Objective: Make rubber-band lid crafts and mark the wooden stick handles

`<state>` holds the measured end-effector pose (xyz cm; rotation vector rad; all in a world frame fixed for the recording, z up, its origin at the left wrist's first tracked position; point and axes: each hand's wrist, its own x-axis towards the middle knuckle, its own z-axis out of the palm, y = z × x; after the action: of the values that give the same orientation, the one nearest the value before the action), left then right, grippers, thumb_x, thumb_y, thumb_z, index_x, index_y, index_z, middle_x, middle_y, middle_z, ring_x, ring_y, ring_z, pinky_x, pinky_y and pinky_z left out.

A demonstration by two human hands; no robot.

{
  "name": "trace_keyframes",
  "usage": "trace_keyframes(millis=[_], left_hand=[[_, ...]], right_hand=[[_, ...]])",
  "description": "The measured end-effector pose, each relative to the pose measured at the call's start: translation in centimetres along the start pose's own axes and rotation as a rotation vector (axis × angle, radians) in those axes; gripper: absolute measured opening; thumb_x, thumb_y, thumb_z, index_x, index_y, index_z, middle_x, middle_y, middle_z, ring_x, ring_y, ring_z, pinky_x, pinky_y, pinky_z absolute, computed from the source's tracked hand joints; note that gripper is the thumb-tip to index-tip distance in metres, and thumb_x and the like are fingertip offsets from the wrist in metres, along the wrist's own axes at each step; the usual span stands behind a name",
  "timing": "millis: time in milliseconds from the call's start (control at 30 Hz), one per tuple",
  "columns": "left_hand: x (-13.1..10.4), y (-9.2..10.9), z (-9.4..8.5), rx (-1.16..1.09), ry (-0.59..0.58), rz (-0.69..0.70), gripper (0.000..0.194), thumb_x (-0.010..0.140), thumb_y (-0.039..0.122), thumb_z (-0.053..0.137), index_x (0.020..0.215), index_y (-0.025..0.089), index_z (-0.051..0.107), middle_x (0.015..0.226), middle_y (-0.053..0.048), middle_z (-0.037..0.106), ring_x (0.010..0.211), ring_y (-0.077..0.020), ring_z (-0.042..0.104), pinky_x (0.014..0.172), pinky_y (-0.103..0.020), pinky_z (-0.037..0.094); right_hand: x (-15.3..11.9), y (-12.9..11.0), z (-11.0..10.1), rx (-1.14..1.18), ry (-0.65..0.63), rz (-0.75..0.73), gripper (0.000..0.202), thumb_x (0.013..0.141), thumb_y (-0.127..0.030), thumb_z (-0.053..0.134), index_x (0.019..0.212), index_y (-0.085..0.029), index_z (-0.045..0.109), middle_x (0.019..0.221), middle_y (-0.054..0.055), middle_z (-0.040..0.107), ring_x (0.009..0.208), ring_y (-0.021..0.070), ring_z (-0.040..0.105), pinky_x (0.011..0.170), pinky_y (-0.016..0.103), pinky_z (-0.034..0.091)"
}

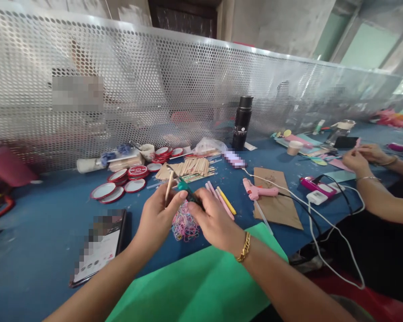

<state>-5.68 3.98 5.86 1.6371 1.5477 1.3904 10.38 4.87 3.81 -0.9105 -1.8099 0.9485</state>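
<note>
My left hand (159, 214) is closed around a thin wooden stick (169, 187) that points upward. Between the two hands is a dark green tool (187, 188) with a metal tip; my right hand (215, 219) is wrapped round its dark handle, and my left thumb touches its green part. Just below the hands lies a pile of colourful elastic bands (186, 226), partly hidden by the fingers. Behind them, a heap of wooden sticks (196, 166) rests on the blue table (50, 232). A green sheet (195, 286) lies under my forearms.
Red-rimmed lids (103, 191) and a phone (99, 250) lie left. Rightward are coloured sticks (225, 200), a pink glue gun (260, 190) on brown cardboard (285, 210), white cables and a black bottle (242, 123). Another person's hands (357, 158) work at far right.
</note>
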Motion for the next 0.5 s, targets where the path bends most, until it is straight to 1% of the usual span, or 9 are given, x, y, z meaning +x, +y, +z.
trace_keyframes(millis=[67, 133, 167, 200, 267, 333, 433, 467, 500], left_hand=[[0.4, 0.3, 0.2, -0.005, 0.012, -0.031, 0.031, 0.081, 0.049, 0.069, 0.08, 0.021, 0.058, 0.061, 0.007, 0.046, 0.054, -0.0119, 0.038, 0.049, -0.024, 0.031], [0.4, 0.1, 0.5, -0.085, -0.014, -0.093, 0.038, 0.08, 0.054, 0.07, 0.072, 0.022, 0.051, 0.058, 0.008, 0.041, 0.051, -0.0103, 0.033, 0.046, -0.022, 0.027], [0.3, 0.0, 0.7, -0.152, -0.03, -0.133, 0.042, 0.08, 0.057, 0.07, 0.069, 0.023, 0.047, 0.056, 0.009, 0.037, 0.049, -0.0096, 0.031, 0.044, -0.022, 0.026], [0.2, -0.1, 0.9, -0.226, -0.035, -0.174, 0.045, 0.079, 0.06, 0.069, 0.069, 0.023, 0.045, 0.055, 0.01, 0.035, 0.048, -0.0091, 0.029, 0.043, -0.021, 0.025], [-0.1, -0.2, 1.2, -0.329, -0.023, -0.258, 0.047, 0.076, 0.063, 0.071, 0.074, 0.023, 0.048, 0.055, 0.011, 0.034, 0.047, -0.0087, 0.028, 0.043, -0.021, 0.025], [-0.3, -0.2, 1.1, -0.322, -0.032, -0.26, 0.046, 0.075, 0.063, 0.072, 0.076, 0.022, 0.052, 0.057, 0.01, 0.038, 0.048, -0.0091, 0.032, 0.045, -0.021, 0.031], [-0.4, -0.5, 0.0, -0.083, -0.125, -0.136, 0.044, 0.081, 0.063, 0.065, 0.073, 0.021, 0.056, 0.063, 0.005, 0.05, 0.057, -0.0136, 0.047, 0.054, -0.025, 0.043], [-0.4, -0.7, -0.5, 0.028, -0.151, -0.077, 0.042, 0.085, 0.062, 0.061, 0.076, 0.021, 0.058, 0.067, 0.002, 0.055, 0.063, -0.0159, 0.052, 0.058, -0.027, 0.046], [-0.4, -1.0, -1.0, 0.122, -0.155, -0.008, 0.039, 0.089, 0.06, 0.057, 0.085, 0.021, 0.061, 0.074, 0.0, 0.061, 0.068, -0.0182, 0.057, 0.062, -0.028, 0.048]], right_hand=[[0.2, 0.2, -0.3, -0.069, 0.014, -0.111, 0.011, 0.098, -0.032, 0.052, 0.092, -0.022, 0.052, 0.095, 0.007, 0.061, 0.095, 0.0229, 0.059, 0.087, 0.04, 0.05], [0.5, 0.7, -0.6, -0.088, 0.044, -0.194, 0.011, 0.097, -0.033, 0.056, 0.096, -0.022, 0.054, 0.118, 0.012, 0.059, 0.121, 0.0272, 0.053, 0.104, 0.046, 0.043], [0.6, 1.0, -0.6, -0.066, 0.041, -0.212, 0.013, 0.098, -0.035, 0.056, 0.099, -0.022, 0.055, 0.127, 0.013, 0.057, 0.129, 0.0277, 0.049, 0.109, 0.047, 0.04], [0.7, 1.3, -0.6, -0.03, 0.016, -0.212, 0.015, 0.098, -0.037, 0.055, 0.103, -0.023, 0.055, 0.131, 0.013, 0.056, 0.131, 0.027, 0.048, 0.11, 0.046, 0.039], [0.8, 1.5, -0.2, 0.036, -0.06, -0.177, 0.018, 0.101, -0.039, 0.05, 0.108, -0.023, 0.054, 0.123, 0.011, 0.061, 0.122, 0.0245, 0.055, 0.105, 0.043, 0.044], [0.6, 1.5, 0.4, 0.039, -0.094, -0.138, 0.02, 0.101, -0.039, 0.047, 0.11, -0.022, 0.053, 0.111, 0.009, 0.063, 0.109, 0.0234, 0.059, 0.098, 0.042, 0.048], [0.3, 1.2, 1.1, -0.029, -0.038, -0.066, 0.019, 0.094, -0.035, 0.052, 0.105, -0.02, 0.052, 0.105, 0.009, 0.06, 0.101, 0.0243, 0.058, 0.094, 0.044, 0.048], [0.2, 1.2, 1.1, -0.041, -0.014, -0.032, 0.019, 0.09, -0.033, 0.055, 0.103, -0.019, 0.053, 0.104, 0.009, 0.059, 0.099, 0.0243, 0.057, 0.093, 0.045, 0.048], [0.1, 1.3, 1.0, -0.043, 0.004, 0.001, 0.018, 0.087, -0.031, 0.056, 0.101, -0.019, 0.054, 0.102, 0.008, 0.059, 0.098, 0.0242, 0.057, 0.092, 0.045, 0.048]])
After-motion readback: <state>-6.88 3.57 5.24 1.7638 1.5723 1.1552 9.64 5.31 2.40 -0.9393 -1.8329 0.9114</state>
